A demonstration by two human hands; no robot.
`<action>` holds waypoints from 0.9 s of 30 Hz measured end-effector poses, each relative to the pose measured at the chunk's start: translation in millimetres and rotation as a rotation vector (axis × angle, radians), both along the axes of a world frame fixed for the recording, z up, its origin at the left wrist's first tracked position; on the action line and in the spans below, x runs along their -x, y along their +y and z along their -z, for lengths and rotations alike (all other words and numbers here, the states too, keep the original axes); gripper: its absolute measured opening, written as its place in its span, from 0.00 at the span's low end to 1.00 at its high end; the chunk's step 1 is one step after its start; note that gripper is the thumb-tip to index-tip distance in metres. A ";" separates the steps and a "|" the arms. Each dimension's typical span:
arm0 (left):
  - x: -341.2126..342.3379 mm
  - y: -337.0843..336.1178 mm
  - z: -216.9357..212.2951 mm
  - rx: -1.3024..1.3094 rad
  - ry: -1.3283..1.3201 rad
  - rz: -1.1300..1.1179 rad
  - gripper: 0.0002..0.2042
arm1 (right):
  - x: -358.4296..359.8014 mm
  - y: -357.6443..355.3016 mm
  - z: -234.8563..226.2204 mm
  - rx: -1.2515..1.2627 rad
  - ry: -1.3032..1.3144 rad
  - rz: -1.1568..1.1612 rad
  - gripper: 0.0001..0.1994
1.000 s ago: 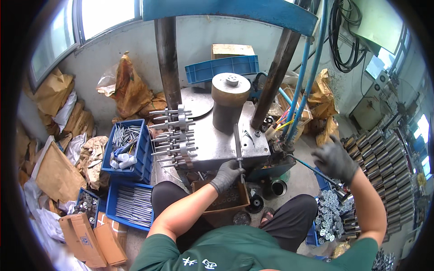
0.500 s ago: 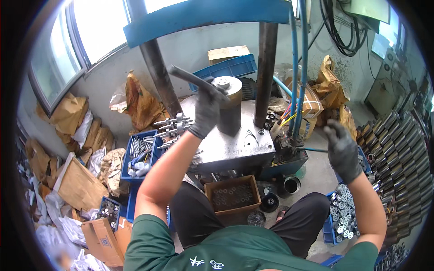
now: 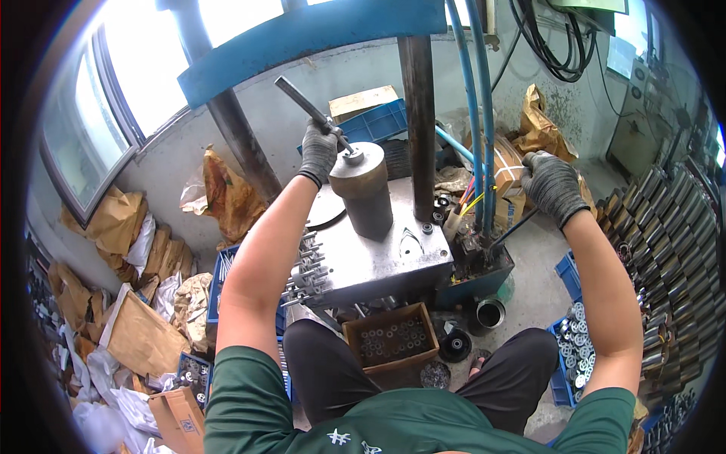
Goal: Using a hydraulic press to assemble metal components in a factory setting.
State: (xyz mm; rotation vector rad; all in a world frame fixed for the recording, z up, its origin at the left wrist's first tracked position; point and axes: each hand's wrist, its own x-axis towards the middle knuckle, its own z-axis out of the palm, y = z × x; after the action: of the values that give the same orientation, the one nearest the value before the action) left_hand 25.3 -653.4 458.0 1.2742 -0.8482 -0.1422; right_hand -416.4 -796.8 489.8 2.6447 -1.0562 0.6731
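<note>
Gripping the metal rod point(image 3: 310, 110) in my gloved left hand point(image 3: 318, 151) over the steel cylinder point(image 3: 367, 189), right hand point(image 3: 550, 181) closed around the lever point(image 3: 514, 228), I judged a premature pull could pinch fingers

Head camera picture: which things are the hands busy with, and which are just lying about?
In use:
left hand
rod
cylinder
right hand
press

Lying about:
paper bags
box of rings
blue crates
</note>
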 end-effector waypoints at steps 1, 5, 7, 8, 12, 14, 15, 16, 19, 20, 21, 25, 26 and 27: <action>-1.4 0.0 -1.7 -0.002 0.001 -0.001 0.16 | 0.3 2.0 -0.9 -0.005 0.003 -0.011 0.14; -5.0 -5.5 -9.0 -0.161 -0.257 -0.113 0.11 | 2.0 7.6 0.6 0.024 -0.006 -0.027 0.12; 3.1 -4.6 -18.4 -0.334 -0.629 -0.255 0.10 | 4.4 12.3 2.0 0.008 0.005 -0.015 0.12; -0.4 -10.3 -15.6 -0.369 -0.647 -0.238 0.10 | 6.9 16.0 2.9 -0.005 0.016 -0.002 0.12; -6.3 -15.5 -9.8 -0.382 -0.687 -0.279 0.12 | 34.3 48.9 12.0 0.015 0.032 -0.102 0.11; -2.8 -12.5 1.0 -0.309 -0.549 -0.278 0.14 | 52.5 73.7 19.7 -0.007 0.072 -0.145 0.11; -3.4 -12.3 1.3 -0.310 -0.552 -0.285 0.14 | 64.3 87.0 24.0 -0.027 0.095 -0.173 0.10; -3.9 -14.6 4.9 -0.295 -0.543 -0.299 0.15 | 77.1 98.2 25.4 -0.109 0.221 -0.236 0.12; -2.5 -17.6 19.6 -0.300 -0.508 -0.337 0.14 | 107.7 120.3 47.9 -0.528 0.543 -0.424 0.17; -6.6 -16.3 28.4 -0.301 -0.456 -0.295 0.13 | 111.3 126.9 57.8 -0.488 0.499 -0.353 0.16; -6.4 -19.2 35.2 -0.299 -0.403 -0.247 0.12 | 116.6 131.4 66.1 -0.448 0.455 -0.276 0.15; 27.9 -7.6 21.2 -0.208 -0.012 0.012 0.08 | 124.4 153.6 83.0 -0.536 0.420 -0.162 0.13; 32.8 -5.4 19.7 -0.229 -0.058 -0.024 0.09 | 127.9 160.2 93.8 -0.509 0.369 -0.114 0.13; 27.6 -2.0 19.1 -0.226 -0.056 -0.038 0.09 | 128.8 166.1 101.8 -0.475 0.314 -0.080 0.13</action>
State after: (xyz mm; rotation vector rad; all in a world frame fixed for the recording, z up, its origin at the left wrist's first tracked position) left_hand -2.2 -655.3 438.9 1.5107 -0.8735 -0.1761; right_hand -545.2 -630.7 387.9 3.0616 -1.1300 0.0012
